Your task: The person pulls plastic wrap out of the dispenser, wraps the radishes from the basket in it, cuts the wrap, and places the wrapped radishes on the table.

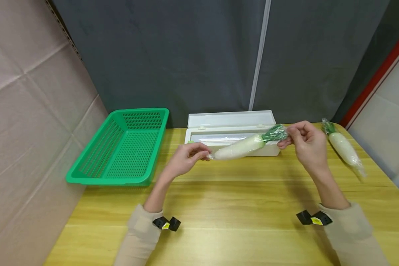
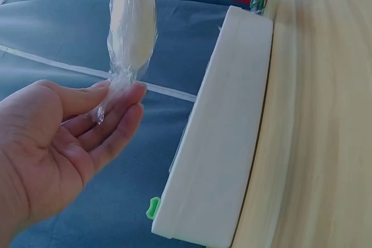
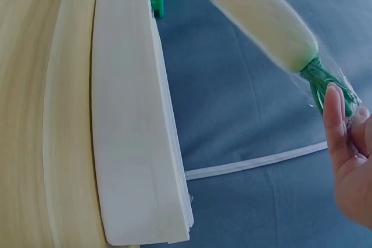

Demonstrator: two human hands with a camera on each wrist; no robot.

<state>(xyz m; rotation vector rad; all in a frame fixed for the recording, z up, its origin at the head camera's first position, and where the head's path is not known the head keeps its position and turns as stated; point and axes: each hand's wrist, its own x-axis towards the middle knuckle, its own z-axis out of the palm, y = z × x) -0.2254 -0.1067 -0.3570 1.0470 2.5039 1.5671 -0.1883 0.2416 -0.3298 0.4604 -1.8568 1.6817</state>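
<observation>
A white radish (image 1: pixel 241 147) with green stalks, wrapped in clear plastic film, hangs level between both hands above the table. My left hand (image 1: pixel 188 158) pinches the twisted film at the root end, as the left wrist view also shows on the wrapped radish (image 2: pixel 132 21). The film at the leafy end is pinched by my right hand (image 1: pixel 307 146), thumb and fingers at the green stalks (image 3: pixel 331 88). Just behind the radish stands a white cling film box (image 1: pixel 231 127), its lid raised and a roll of film inside.
A green plastic basket (image 1: pixel 126 155) sits on the left of the wooden table (image 1: pixel 219 214). Another wrapped radish (image 1: pixel 345 147) lies at the right edge. A dark curtain (image 1: pixel 159 55) closes off the back, with pale walls at both sides.
</observation>
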